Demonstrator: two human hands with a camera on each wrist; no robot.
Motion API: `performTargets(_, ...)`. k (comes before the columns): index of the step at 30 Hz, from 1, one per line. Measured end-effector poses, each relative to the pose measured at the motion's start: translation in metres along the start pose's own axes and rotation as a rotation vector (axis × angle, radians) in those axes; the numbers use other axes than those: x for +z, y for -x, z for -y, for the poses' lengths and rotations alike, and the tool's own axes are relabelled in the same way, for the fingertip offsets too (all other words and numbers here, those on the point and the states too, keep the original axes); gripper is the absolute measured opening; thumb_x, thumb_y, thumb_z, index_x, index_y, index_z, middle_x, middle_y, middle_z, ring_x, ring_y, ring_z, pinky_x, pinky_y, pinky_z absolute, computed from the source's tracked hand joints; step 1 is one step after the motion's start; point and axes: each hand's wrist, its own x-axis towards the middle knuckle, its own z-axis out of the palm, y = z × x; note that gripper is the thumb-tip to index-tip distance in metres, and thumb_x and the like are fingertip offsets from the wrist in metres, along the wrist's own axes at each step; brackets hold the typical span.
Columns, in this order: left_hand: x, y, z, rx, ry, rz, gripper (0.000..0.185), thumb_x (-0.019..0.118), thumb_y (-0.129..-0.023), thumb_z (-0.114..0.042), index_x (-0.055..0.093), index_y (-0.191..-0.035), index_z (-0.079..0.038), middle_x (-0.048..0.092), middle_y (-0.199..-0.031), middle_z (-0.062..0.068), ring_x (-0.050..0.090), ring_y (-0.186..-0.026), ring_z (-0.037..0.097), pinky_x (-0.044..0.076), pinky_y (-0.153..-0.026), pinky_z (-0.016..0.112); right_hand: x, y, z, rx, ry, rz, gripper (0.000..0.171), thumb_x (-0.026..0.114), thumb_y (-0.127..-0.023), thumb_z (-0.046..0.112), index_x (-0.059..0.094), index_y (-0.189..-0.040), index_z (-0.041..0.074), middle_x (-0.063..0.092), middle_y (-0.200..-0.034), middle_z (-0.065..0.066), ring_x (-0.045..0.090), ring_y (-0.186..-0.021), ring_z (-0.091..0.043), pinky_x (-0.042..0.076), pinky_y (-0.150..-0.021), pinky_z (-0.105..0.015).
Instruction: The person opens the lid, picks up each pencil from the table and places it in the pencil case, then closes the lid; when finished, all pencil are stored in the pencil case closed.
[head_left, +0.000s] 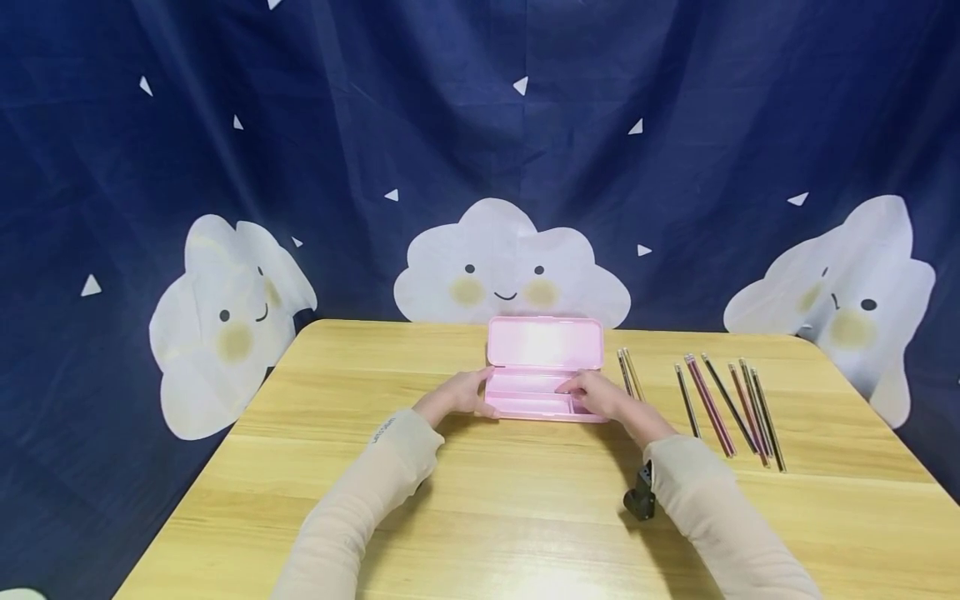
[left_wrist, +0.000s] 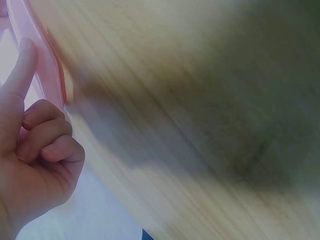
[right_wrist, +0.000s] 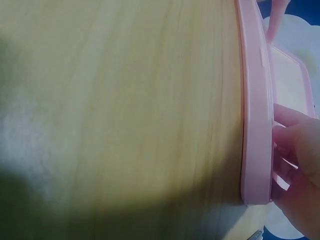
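A pink pencil case (head_left: 528, 416) stands on the table with its lid (head_left: 546, 343) raised at the back. Inside, ridges divide it into compartments, and no pencils show there. My left hand (head_left: 467, 393) holds the left end of the case, thumb at the front corner and a finger at the back. In the left wrist view, one finger lies straight along the pink edge and others are curled beside it. My right hand (head_left: 597, 394) reaches into the right part of the case, fingers bent behind the front wall (right_wrist: 257, 150); I cannot tell whether they pinch anything.
Two pencils (head_left: 632, 375) lie just right of the case. Farther right, several dark and reddish pencils (head_left: 711, 406) are spread on the wooden table (head_left: 510, 508). Behind the table hangs a dark blue curtain (head_left: 457, 108) with white clouds.
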Motion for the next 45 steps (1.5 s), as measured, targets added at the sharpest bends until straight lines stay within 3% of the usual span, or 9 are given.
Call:
performTargets(6, 0.001, -0.001, -0.001, -0.019, 0.004, 0.010, 0.092, 0.076, -0.072, -0.036, 0.026, -0.144, -0.010, 0.035, -0.143, 0.015, 0.032, -0.132, 0.027, 0.026, -0.109, 0.037, 0.000, 0.002, 0.001, 0.007, -0.072, -0.006, 0.027, 0.048, -0.080, -0.013, 0.067, -0.098, -0.007, 0.065, -0.093, -0.019, 0.057, -0.088, -0.030, 0.048, -0.082, -0.043)
performTargets(9, 0.001, -0.002, -0.004, -0.012, 0.007, 0.010, 0.091, 0.076, -0.072, -0.035, 0.026, -0.144, -0.010, 0.035, -0.143, 0.014, 0.033, -0.131, 0.027, 0.027, -0.109, 0.037, -0.005, 0.008, -0.001, 0.004, -0.113, -0.060, 0.023, 0.051, -0.082, -0.011, 0.066, -0.098, -0.009, 0.064, -0.092, -0.019, 0.056, -0.085, -0.027, 0.048, -0.080, -0.041)
performTargets(13, 0.002, -0.004, -0.009, 0.028, 0.011, 0.016, 0.091, 0.076, -0.072, -0.036, 0.027, -0.144, -0.008, 0.036, -0.142, 0.015, 0.034, -0.131, 0.027, 0.027, -0.109, 0.037, -0.015, 0.021, -0.008, 0.057, -0.159, -0.148, 0.021, 0.054, -0.082, -0.008, 0.065, -0.100, -0.009, 0.063, -0.090, -0.018, 0.055, -0.081, -0.023, 0.048, -0.073, -0.033)
performTargets(16, 0.002, -0.005, -0.010, 0.023, 0.004, 0.018, 0.092, 0.076, -0.072, -0.036, 0.026, -0.144, -0.008, 0.035, -0.143, 0.015, 0.033, -0.131, 0.027, 0.027, -0.109, 0.037, -0.023, 0.030, -0.014, 0.090, -0.196, -0.184, 0.021, 0.056, -0.084, -0.005, 0.064, -0.102, -0.009, 0.063, -0.092, -0.019, 0.054, -0.079, -0.021, 0.046, -0.070, -0.029)
performTargets(20, 0.001, -0.004, -0.008, 0.003, 0.000, 0.014, 0.092, 0.076, -0.071, -0.037, 0.026, -0.144, -0.010, 0.035, -0.143, 0.016, 0.033, -0.131, 0.028, 0.027, -0.109, 0.038, -0.035, 0.039, -0.020, 0.097, -0.198, -0.212, 0.021, 0.057, -0.085, -0.002, 0.063, -0.104, -0.009, 0.063, -0.099, -0.022, 0.055, -0.084, -0.022, 0.046, -0.071, -0.027)
performTargets(27, -0.001, 0.000, -0.007, -0.001, 0.005, 0.016, 0.092, 0.076, -0.072, -0.037, 0.025, -0.145, -0.010, 0.034, -0.143, 0.015, 0.032, -0.132, 0.028, 0.026, -0.109, 0.039, -0.057, 0.063, -0.033, 0.185, -0.191, -0.237, 0.028, 0.054, -0.089, 0.002, 0.057, -0.112, -0.013, 0.058, -0.111, -0.029, 0.057, -0.092, -0.028, 0.048, -0.075, -0.027)
performTargets(38, -0.002, 0.001, -0.003, -0.008, 0.009, 0.012, 0.092, 0.076, -0.073, -0.035, 0.024, -0.145, -0.012, 0.034, -0.144, 0.014, 0.031, -0.132, 0.027, 0.025, -0.109, 0.038, -0.080, 0.107, -0.056, 0.275, -0.206, -0.248, 0.037, 0.050, -0.093, 0.011, 0.050, -0.121, -0.012, 0.054, -0.115, -0.031, 0.047, -0.083, 0.012, 0.045, -0.070, -0.017)
performTargets(42, -0.002, 0.003, -0.003, -0.010, 0.017, 0.016, 0.093, 0.076, -0.072, -0.037, 0.024, -0.145, -0.011, 0.034, -0.144, 0.014, 0.031, -0.132, 0.028, 0.026, -0.109, 0.039, -0.087, 0.121, -0.067, 0.277, -0.186, -0.275, 0.037, 0.051, -0.092, 0.010, 0.049, -0.120, -0.015, 0.052, -0.118, -0.034, 0.042, -0.084, 0.019, 0.043, -0.069, -0.010)
performTargets(45, -0.003, 0.004, -0.002, -0.006, 0.022, 0.016, 0.093, 0.076, -0.072, -0.036, 0.024, -0.145, -0.011, 0.035, -0.143, 0.015, 0.032, -0.132, 0.029, 0.026, -0.109, 0.040, -0.092, 0.132, -0.074, 0.269, -0.165, -0.308, 0.036, 0.052, -0.091, 0.008, 0.050, -0.117, -0.017, 0.055, -0.111, -0.035, 0.045, -0.081, 0.017, 0.043, -0.066, -0.010)
